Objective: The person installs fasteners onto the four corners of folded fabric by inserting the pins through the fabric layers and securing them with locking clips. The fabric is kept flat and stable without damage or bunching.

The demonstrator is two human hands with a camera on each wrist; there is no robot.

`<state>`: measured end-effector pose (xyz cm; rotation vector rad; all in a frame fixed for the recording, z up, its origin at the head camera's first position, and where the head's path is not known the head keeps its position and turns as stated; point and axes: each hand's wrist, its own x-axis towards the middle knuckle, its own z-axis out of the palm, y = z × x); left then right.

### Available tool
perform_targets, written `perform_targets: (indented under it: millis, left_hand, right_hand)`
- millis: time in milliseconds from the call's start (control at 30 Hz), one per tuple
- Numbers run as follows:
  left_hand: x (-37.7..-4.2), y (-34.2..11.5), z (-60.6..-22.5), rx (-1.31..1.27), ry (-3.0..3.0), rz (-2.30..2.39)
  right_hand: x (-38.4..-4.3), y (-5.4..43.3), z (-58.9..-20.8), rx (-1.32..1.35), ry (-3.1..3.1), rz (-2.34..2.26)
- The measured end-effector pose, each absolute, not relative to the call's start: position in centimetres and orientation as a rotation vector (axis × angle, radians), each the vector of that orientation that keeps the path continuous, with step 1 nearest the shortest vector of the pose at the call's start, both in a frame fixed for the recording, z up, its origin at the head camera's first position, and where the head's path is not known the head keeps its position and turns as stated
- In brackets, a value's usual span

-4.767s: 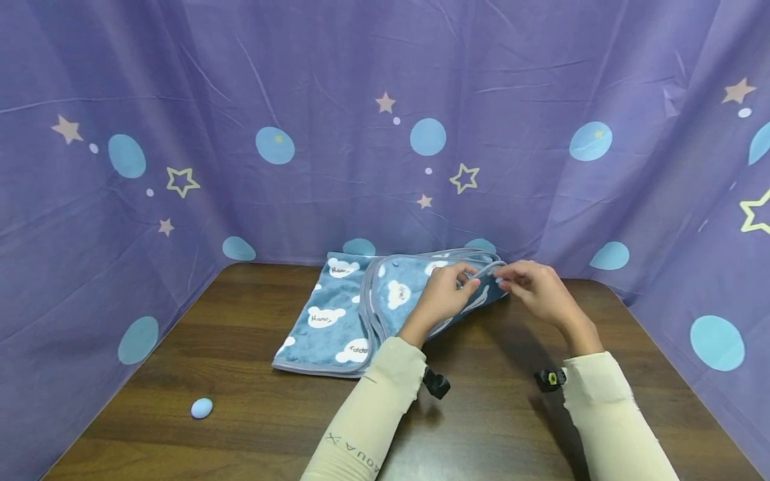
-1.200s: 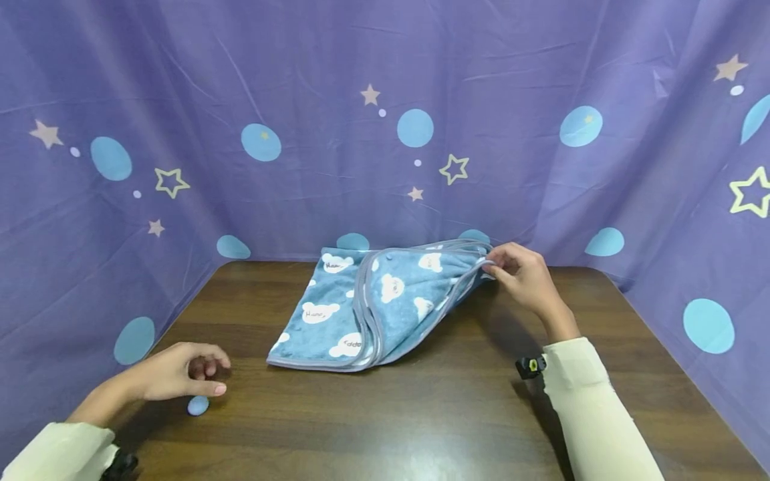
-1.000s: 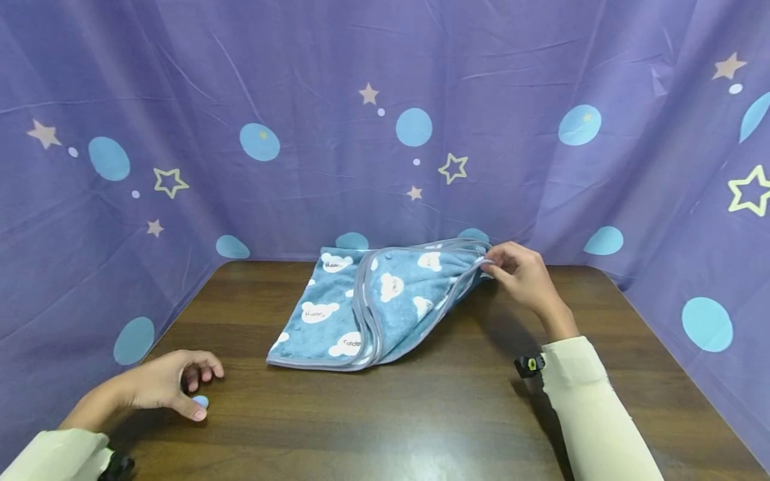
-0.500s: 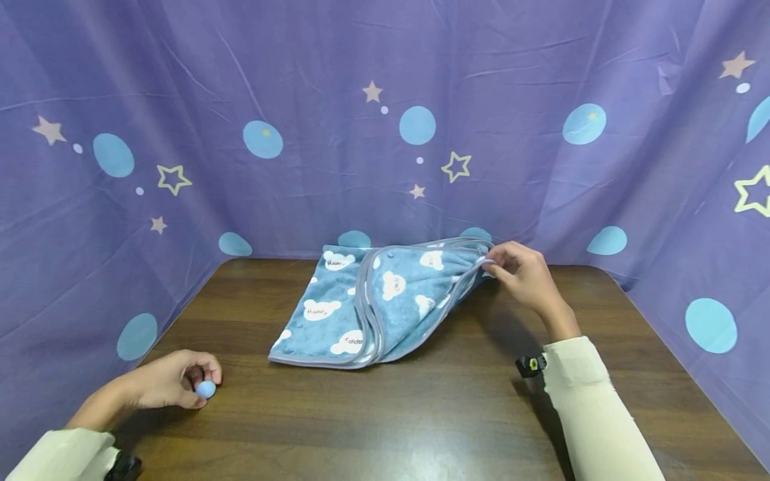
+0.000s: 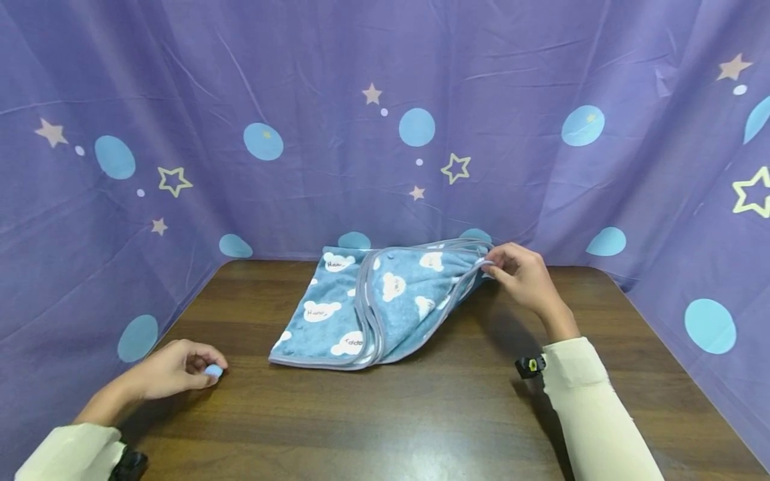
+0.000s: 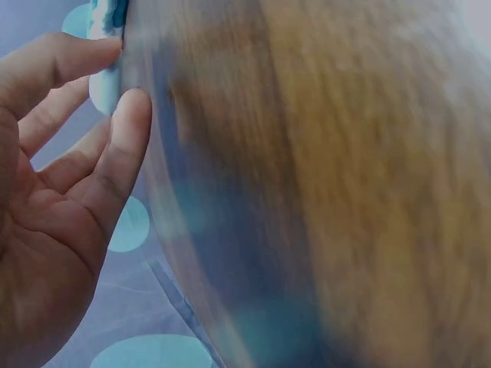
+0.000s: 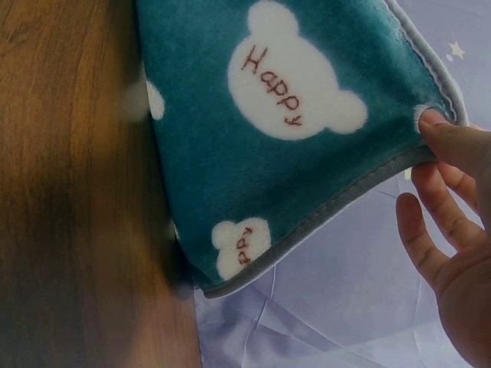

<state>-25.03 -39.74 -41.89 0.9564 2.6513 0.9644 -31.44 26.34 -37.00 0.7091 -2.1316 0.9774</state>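
Observation:
A folded teal blanket (image 5: 343,287) with grey edging and white bear heads lies at the back of the table. My right hand (image 5: 523,277) pinches its right corner and holds it a little raised. In the right wrist view, the thumb presses on the corner of the blanket (image 7: 207,115), with the index finger behind it. Far to the left, my left hand (image 5: 168,374) holds a small light blue egg-shaped ball (image 5: 213,370) between thumb and fingers, low over the table. The left wrist view shows the ball (image 6: 104,93) partly hidden by the fingers.
The brown wooden table (image 5: 373,421) reaches back to a purple curtain (image 5: 337,187) with stars and blue dots, which surrounds it on the back and both sides. Both wrists wear black straps with small cameras.
My left hand has let go of the blanket, moved to the front left and picked up the blue ball, shifting it slightly right and back. My right hand keeps its hold on the corner.

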Motion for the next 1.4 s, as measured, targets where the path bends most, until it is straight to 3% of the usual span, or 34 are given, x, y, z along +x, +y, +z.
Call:
perform_targets:
  millis: [333, 633, 1133, 1400]
  left_hand:
    - [-26.5, -38.0, -41.0, 0.845, 2.886, 0.844]
    - [-29.8, -35.4, -39.5, 0.738, 3.127, 0.785]
    - [-36.0, -26.4, -38.5, 0.459, 2.959, 1.446]
    - [-37.5, -20.1, -37.4, 0.489, 2.791, 1.667]
  right_hand:
    - [-31.5, 26.4, -37.2, 0.722, -2.113, 0.983]
    - [-31.6, 26.3, -37.2, 0.726, -2.114, 0.976]
    - [-31.4, 26.1, -37.2, 0.76, -2.111, 0.976]
    - [-31.3, 26.0, -36.9, 0.758, -2.136, 0.949]
